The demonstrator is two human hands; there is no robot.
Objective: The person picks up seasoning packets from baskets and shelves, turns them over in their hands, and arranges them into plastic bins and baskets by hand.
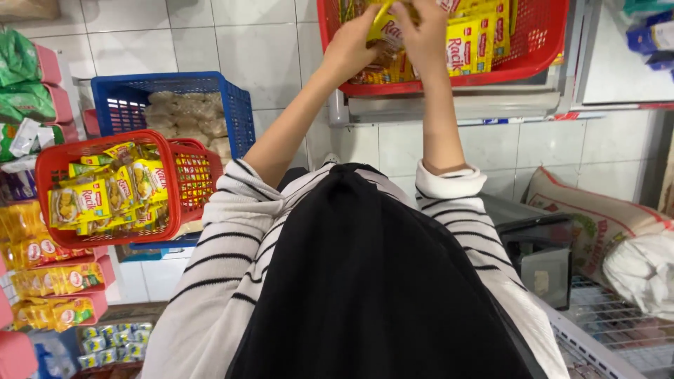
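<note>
Overhead, both hands work a yellow sachet (382,21) inside the upper red basket (540,42).
Left hand (351,45) and right hand (421,31) pinch it near the basket's front rim; another red basket (49,165) sits lower left.

The floor (210,35) is laid with square white tiles with grey grout. A pale shelf ledge (449,107) spans the upper right. A white wire rack (618,326) occupies the lower right corner. Lighting is even.
</note>
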